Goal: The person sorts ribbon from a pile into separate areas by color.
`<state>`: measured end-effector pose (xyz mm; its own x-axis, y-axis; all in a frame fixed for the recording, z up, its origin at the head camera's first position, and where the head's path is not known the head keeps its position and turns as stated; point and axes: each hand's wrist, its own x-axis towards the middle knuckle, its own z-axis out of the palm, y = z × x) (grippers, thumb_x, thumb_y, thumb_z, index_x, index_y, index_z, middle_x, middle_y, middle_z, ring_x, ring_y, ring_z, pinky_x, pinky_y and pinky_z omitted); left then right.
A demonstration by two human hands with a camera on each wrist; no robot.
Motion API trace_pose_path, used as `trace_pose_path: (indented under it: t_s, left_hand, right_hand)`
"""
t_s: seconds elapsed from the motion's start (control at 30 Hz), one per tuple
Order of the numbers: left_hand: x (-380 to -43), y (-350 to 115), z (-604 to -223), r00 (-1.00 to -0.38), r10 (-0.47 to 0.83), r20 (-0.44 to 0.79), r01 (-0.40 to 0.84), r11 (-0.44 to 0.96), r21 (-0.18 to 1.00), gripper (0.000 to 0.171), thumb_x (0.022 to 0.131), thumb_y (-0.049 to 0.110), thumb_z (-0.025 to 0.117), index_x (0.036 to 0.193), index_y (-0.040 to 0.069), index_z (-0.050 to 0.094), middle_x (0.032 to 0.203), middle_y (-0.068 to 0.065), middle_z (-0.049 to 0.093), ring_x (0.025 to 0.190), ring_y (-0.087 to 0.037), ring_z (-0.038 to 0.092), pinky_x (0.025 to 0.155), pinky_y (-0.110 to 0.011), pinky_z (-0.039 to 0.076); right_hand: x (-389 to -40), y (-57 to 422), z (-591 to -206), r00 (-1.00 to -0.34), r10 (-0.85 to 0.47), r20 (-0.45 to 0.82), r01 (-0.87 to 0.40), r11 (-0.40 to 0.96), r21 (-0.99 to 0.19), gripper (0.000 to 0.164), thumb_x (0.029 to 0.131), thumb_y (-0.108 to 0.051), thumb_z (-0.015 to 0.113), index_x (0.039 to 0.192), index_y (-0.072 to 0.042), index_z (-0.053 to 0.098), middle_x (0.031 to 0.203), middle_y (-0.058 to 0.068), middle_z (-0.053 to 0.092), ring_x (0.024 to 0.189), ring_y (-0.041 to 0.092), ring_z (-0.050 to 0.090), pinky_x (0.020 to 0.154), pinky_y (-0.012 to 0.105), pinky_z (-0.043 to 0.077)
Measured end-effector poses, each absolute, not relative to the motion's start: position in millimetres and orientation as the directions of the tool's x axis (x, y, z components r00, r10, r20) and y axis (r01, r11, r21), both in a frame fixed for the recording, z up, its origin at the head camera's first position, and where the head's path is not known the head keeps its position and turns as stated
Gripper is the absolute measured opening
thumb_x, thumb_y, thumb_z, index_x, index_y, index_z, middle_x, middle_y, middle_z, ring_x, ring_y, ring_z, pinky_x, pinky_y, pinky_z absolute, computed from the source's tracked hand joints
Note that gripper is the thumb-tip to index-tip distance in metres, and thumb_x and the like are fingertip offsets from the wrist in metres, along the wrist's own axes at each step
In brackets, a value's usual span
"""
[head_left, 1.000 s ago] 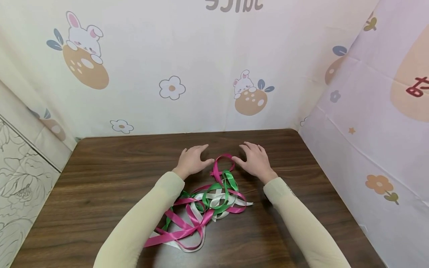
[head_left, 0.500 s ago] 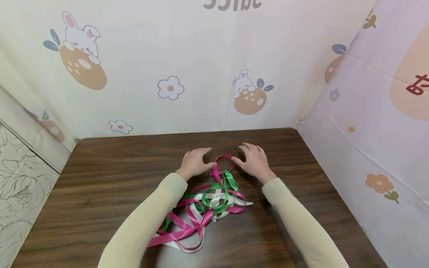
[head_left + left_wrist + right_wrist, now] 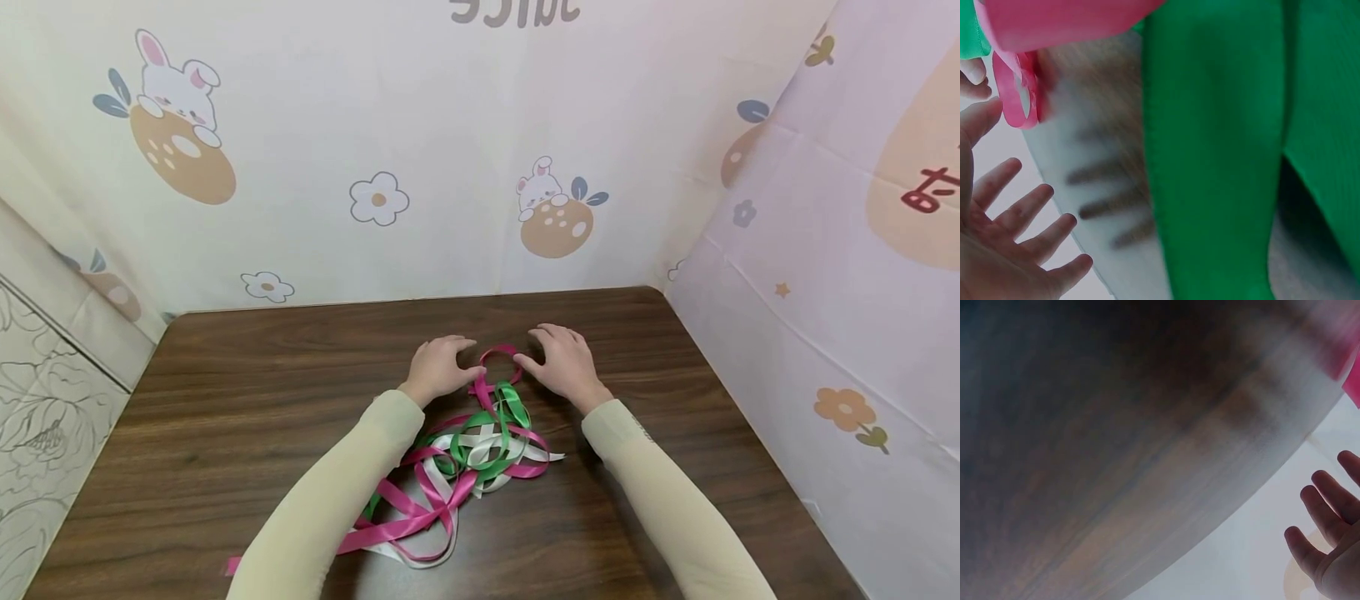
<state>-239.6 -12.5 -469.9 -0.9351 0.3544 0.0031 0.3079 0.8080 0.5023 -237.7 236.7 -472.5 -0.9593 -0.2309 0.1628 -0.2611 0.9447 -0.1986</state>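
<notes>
A tangled pile of satin ribbons lies on the dark wooden table, with a pink ribbon [image 3: 390, 531], a green ribbon [image 3: 513, 408] and a white ribbon [image 3: 477, 455] crossing each other. At the far end of the pile the pink one stands up in a loop. My left hand [image 3: 438, 368] is at that loop's left side, thumb tip right by it, fingers spread. On its right side is my right hand [image 3: 564, 364], thumb pointing toward the loop. The left wrist view shows the green ribbon [image 3: 1210, 150] close up. Neither hand grips anything.
The brown wooden table [image 3: 247, 400] meets a pale patterned curtain [image 3: 442, 125] along its back edge. Another printed cloth [image 3: 817, 292] hangs at the right side. A pink ribbon end [image 3: 233, 566] pokes out beside my left sleeve [image 3: 330, 500].
My left hand has shifted right and slightly nearer, closer to the pink loop. My right hand has moved slightly left. A pink ribbon end now shows left of my left sleeve. The pile stays put.
</notes>
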Motion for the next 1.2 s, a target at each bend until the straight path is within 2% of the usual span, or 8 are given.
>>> trace_pose_path:
  t_s: [0.4,0.93,1.2]
  left_hand:
    - [-240.6,-9.3,-473.5,-0.937,0.35,-0.005,0.304,0.823,0.48,0.052,0.093,0.048,0.074,0.136,0.019,0.068,0.15,-0.009,0.06,0.142,-0.03,0.054,0.123,-0.062,0.031]
    - [-239.0,-7.0,-473.3,-0.936,0.351,0.006,0.313,0.828,0.464,0.047,0.093,0.046,0.074,0.133,0.02,0.071,0.15,-0.009,0.059,0.143,-0.031,0.053,0.124,-0.062,0.028]
    - [-238.4,-7.0,-474.7,-0.933,0.358,0.024,0.33,0.83,0.449,0.049,0.093,0.044,0.074,0.135,0.02,0.069,0.148,-0.009,0.061,0.139,-0.034,0.054,0.12,-0.056,0.036]
  right_hand:
    - [-236.9,234.0,-472.7,-0.956,-0.249,0.157,-0.275,0.946,-0.172,0.056,0.095,-0.055,0.067,0.126,-0.007,0.071,0.144,0.016,0.061,0.138,0.034,0.054,0.119,0.058,0.037]
    - [-236.5,232.3,-471.8,-0.956,-0.264,0.126,-0.283,0.944,-0.17,0.051,0.095,-0.053,0.069,0.12,-0.009,0.074,0.145,0.016,0.06,0.139,0.034,0.052,0.119,0.059,0.036]
    - [-236.0,230.1,-470.4,-0.957,-0.269,0.11,-0.285,0.943,-0.173,0.05,0.095,-0.051,0.07,0.121,-0.009,0.073,0.133,0.013,0.067,0.13,0.033,0.058,0.118,0.058,0.037]
